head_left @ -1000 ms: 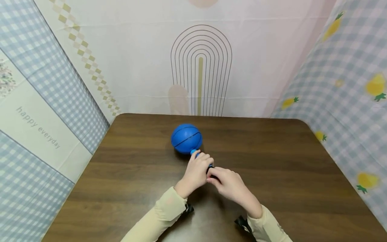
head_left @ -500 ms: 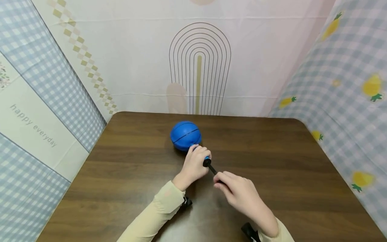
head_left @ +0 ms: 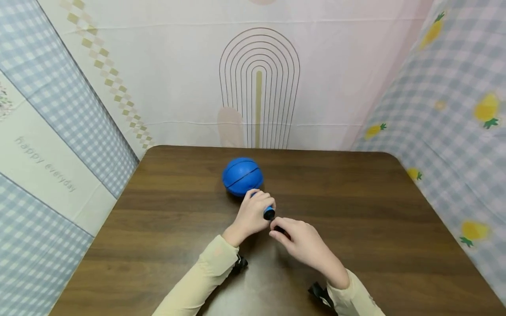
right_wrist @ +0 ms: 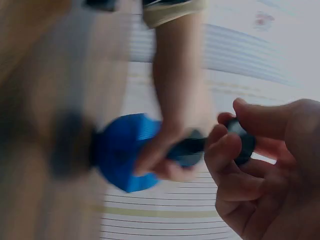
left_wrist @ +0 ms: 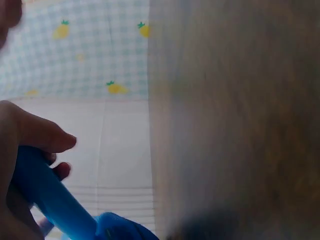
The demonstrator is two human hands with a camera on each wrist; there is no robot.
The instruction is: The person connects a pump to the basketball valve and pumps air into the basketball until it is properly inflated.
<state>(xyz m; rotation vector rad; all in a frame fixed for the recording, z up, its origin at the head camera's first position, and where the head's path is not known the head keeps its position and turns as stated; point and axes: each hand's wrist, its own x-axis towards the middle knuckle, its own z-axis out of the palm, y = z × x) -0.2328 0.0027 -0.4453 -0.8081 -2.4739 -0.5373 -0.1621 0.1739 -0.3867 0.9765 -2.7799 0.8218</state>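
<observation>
L hand [head_left: 251, 216] gripped blue pump [left_wrist: 55, 195], R hand [head_left: 303, 242] held blk handle [right_wrist: 245, 144] just off its near end, long axis ran from ball [head_left: 242, 177] twd R hand.

Walled at the back by pale cloth [head_left: 178, 66] printed with arches [head_left: 258, 87], at left by blue-checked cloth [head_left: 59, 87], at right by fruit-patterned cloth [head_left: 446, 131]; furnished with a wooden table [head_left: 336, 188].

Ball [head_left: 242, 176] above or perhaps on the table [head_left: 371, 210], toward its far edge, pump [head_left: 269, 213] before ball, cloth [head_left: 178, 79] behind table
</observation>
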